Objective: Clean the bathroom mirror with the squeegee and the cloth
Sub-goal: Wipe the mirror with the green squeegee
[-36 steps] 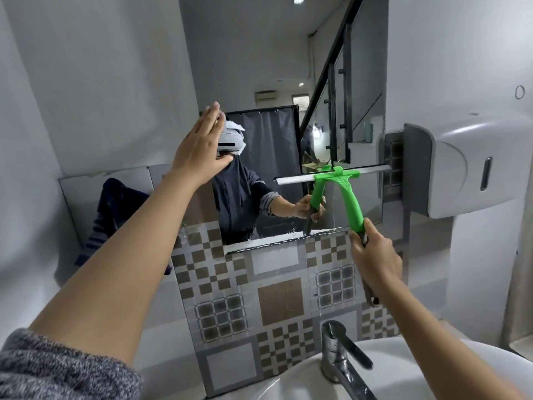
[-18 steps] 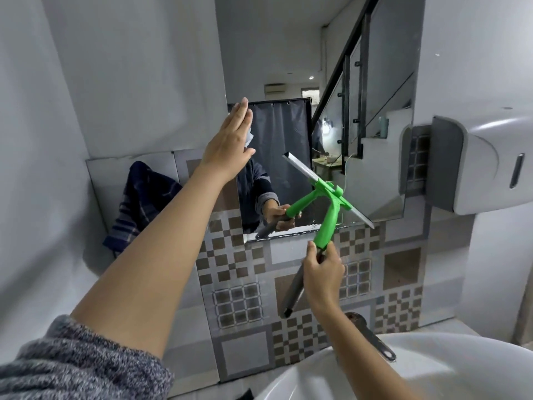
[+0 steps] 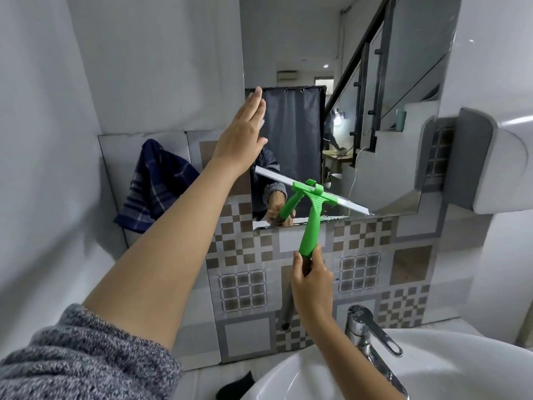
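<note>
The bathroom mirror hangs on the wall above patterned tiles. My right hand grips the handle of a green squeegee; its white blade lies slanted against the mirror's lower edge, left end higher. My left hand is flat with fingers together, palm pressed on the mirror's left edge, holding nothing. A dark blue checked cloth hangs on the wall left of the mirror, apart from both hands.
A white basin with a chrome tap sits below at the right. A white dispenser juts from the wall to the right of the mirror. A small dark object lies by the basin's left rim.
The squeegee came down from mid-mirror to the mirror's bottom edge and its blade tilted from level to slanted. My left hand stayed on the mirror's left edge.
</note>
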A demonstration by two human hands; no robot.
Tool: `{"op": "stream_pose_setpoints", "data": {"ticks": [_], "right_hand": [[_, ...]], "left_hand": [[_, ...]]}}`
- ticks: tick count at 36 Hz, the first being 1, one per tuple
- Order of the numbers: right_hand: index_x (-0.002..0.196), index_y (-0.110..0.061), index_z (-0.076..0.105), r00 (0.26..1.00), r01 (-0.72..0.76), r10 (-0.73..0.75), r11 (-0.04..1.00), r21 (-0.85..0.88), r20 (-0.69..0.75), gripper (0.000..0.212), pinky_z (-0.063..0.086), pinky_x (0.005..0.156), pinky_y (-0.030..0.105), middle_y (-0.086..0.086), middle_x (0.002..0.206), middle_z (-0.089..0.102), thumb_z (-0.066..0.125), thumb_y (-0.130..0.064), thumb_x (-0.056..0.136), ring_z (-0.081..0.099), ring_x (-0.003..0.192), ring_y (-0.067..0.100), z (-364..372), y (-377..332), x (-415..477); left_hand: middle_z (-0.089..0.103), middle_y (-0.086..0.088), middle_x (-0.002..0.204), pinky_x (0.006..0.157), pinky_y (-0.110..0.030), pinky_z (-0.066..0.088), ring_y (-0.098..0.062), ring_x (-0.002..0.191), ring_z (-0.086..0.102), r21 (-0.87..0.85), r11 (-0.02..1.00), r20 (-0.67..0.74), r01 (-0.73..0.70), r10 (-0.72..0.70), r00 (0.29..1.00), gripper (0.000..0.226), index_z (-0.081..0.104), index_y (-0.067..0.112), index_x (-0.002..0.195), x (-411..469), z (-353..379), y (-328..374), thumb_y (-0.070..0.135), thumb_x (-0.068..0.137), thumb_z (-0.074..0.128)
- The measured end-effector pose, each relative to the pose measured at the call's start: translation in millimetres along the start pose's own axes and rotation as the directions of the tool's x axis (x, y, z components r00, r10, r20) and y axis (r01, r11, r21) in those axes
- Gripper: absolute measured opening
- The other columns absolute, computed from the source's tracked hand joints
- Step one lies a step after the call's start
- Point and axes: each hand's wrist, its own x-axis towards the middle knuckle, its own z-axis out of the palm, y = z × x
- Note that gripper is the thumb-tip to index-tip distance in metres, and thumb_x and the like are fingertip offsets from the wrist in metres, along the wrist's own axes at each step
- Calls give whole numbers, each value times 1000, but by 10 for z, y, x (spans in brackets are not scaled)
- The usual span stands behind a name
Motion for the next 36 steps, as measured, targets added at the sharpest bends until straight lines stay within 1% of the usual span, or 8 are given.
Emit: {"op": "stream_pose_setpoints", "data": {"ticks": [6, 15, 19, 23, 26, 29, 32, 36], "right_hand": [[142, -11, 31, 996, 36, -22, 987, -154, 90, 52, 32, 41, 18, -7, 60, 51, 46, -30, 96, 47, 48, 6, -73, 37, -40], [144, -14, 30, 972, 202, -143, 915, -348, 188, 53, 31, 43, 17, -5, 76, 54, 45, -31, 96, 48, 58, 10, -329, 48, 19], [142, -14, 34, 950, 294, -217, 861, -415, 224, 51, 42, 45, 23, 0, 85, 62, 49, -29, 95, 54, 62, 13, -577, 61, 170], [139, -14, 39, 902, 423, -304, 762, -490, 307, 50, 52, 53, 34, 5, 88, 66, 50, -32, 94, 59, 66, 19, -873, 84, 403], [134, -14, 44, 845, 534, -389, 653, -537, 368, 47, 50, 51, 31, 5, 84, 69, 55, -32, 92, 60, 65, 20, -1096, 137, 601], [118, -11, 59, 792, 605, -474, 517, -606, 385, 47, 40, 45, 25, 5, 69, 69, 73, -28, 77, 61, 56, 23, -1318, 208, 800], [108, -12, 65, 750, 626, -548, 410, -664, 369, 51, 39, 43, 25, 5, 60, 66, 83, -25, 62, 61, 52, 25, -1512, 283, 978], [110, -13, 66, 729, 637, -578, 374, -674, 368, 51, 39, 44, 27, 6, 65, 68, 83, -25, 63, 64, 59, 26, -1753, 399, 1160]], "left_hand": [[7, -6, 157, 109, -31, 27, -20, 144, 11, 1, 1000, -9, 17, -17, 1000, 71, 15, 3, 146, -103, 70, 19, 10, 89, 58], [5, -4, 158, 103, -34, 41, -19, 144, 10, 13, 995, -18, 102, -102, 995, 68, 16, 5, 146, -259, 166, 127, 12, 91, 55], [5, -3, 158, 102, -34, 43, -18, 144, 9, 5, 987, -31, 158, -158, 987, 70, 15, 7, 146, -351, 259, 205, 13, 90, 56], [3, -4, 158, 105, -33, 38, -19, 144, 8, -2, 978, -37, 210, -210, 977, 71, 12, 8, 147, -431, 358, 296, 15, 91, 55], [2, -5, 158, 110, -30, 29, -20, 145, 6, -8, 970, -51, 245, -245, 968, 71, 11, 9, 147, -464, 424, 369, 14, 91, 55], [2, -5, 158, 110, -24, 16, -19, 145, 4, 12, 958, -76, 286, -285, 956, 72, 10, 9, 148, -487, 491, 452, 15, 91, 55], [0, -4, 158, 110, -28, 22, -19, 145, 4, 4, 938, -86, 346, -344, 935, 73, 10, 10, 148, -517, 569, 578, 17, 91, 56], [-1, -5, 158, 110, -36, 32, -24, 144, 4, -34, 904, -80, 426, -427, 901, 76, 8, 12, 148, -538, 678, 798, 20, 91, 57]]}}
